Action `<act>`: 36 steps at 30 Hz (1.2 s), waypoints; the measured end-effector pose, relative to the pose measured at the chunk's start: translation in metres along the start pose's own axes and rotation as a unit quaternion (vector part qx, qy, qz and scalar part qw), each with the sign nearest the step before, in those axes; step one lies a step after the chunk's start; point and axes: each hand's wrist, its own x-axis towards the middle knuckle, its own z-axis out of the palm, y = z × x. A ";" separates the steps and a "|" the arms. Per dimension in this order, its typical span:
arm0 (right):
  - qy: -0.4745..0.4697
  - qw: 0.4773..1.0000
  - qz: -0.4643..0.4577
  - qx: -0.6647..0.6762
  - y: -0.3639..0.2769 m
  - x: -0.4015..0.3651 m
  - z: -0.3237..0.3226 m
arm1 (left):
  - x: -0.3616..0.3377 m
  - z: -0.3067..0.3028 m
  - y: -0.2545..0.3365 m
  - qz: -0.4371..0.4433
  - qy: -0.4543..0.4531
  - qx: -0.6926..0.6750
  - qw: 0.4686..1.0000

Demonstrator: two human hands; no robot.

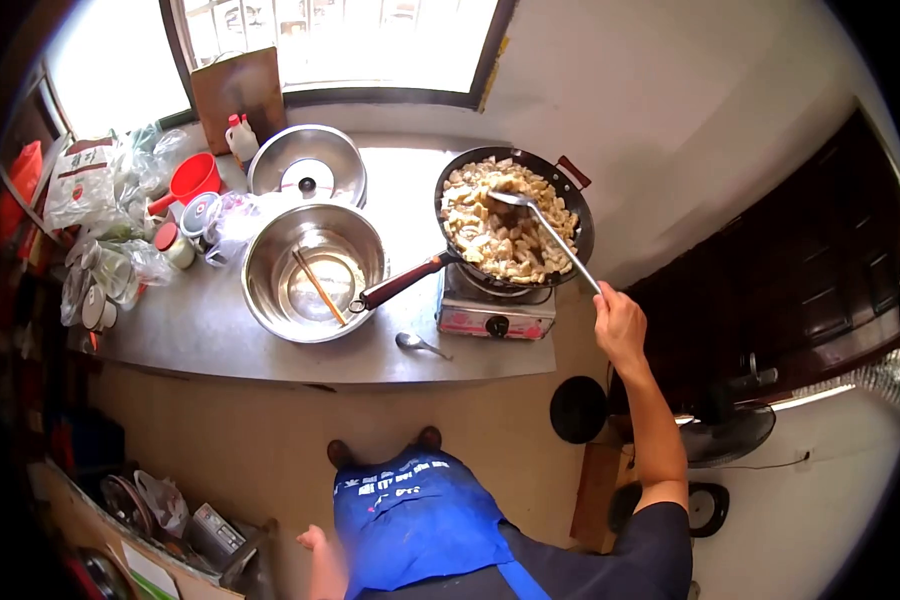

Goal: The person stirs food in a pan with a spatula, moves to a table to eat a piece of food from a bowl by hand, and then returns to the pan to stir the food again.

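Observation:
My right hand (620, 322) is closed round the handle of a long metal spatula (560, 240), whose head rests among the pieces of food (490, 215) in a large black wok (586, 235). The wok sits on a portable gas stove (495, 312), its wooden handle (408, 280) pointing left over the rim of a steel bowl (270, 300). Chopsticks (320, 288) lie in that bowl. My left hand (313, 538) hangs low beside the blue apron (420, 520), away from the counter; its fingers are too blurred to read.
A metal spoon (420, 345) lies on the counter (210, 345). Behind the bowl are a steel lid (308, 165) and a cutting board (238, 100). Left of these stand a red ladle (195, 178), a jar (174, 245) and plastic bags (90, 185). A fan (725, 437) stands at the right.

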 end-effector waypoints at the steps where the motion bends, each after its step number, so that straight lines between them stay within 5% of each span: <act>1: -0.001 1.000 0.002 0.001 0.000 0.005 0.000 | -0.001 -0.003 0.001 0.002 0.002 0.002 1.000; 7: 0.000 0.997 0.076 0.027 -0.003 0.027 -0.017 | -0.005 -0.003 0.023 -0.025 -0.019 -0.021 0.999; 10: 0.007 0.996 0.088 -0.019 0.009 0.031 -0.015 | 0.009 0.003 0.044 -0.001 -0.048 0.070 0.996; 12: -0.021 0.989 0.114 -0.094 0.018 0.038 -0.002 | 0.032 0.027 0.054 0.089 -0.081 -0.024 0.992; 15: -0.047 0.983 0.146 -0.097 0.026 0.044 0.020 | 0.045 0.043 0.075 0.114 -0.055 -0.030 0.992; 18: -0.023 0.995 0.093 -0.005 0.051 0.048 0.056 | 0.042 0.040 0.100 0.082 -0.112 -0.080 0.987; 21: -0.135 0.910 0.291 0.265 0.015 0.046 0.057 | 0.046 0.041 0.106 0.082 -0.102 -0.041 0.990; 24: -0.168 0.858 0.344 0.343 -0.017 0.039 0.051 | 0.050 0.043 0.095 0.082 -0.090 -0.036 0.992; 29: -0.133 0.917 0.284 0.248 -0.044 0.016 0.039 | 0.051 0.036 0.075 0.073 -0.063 -0.043 0.994; 31: -0.084 0.963 0.192 0.170 -0.045 0.006 0.031 | 0.048 0.030 0.073 0.071 -0.052 -0.014 0.996; 36: -0.066 0.973 0.166 0.147 -0.052 -0.015 -0.010 | 0.046 0.026 0.086 0.052 -0.065 0.035 0.996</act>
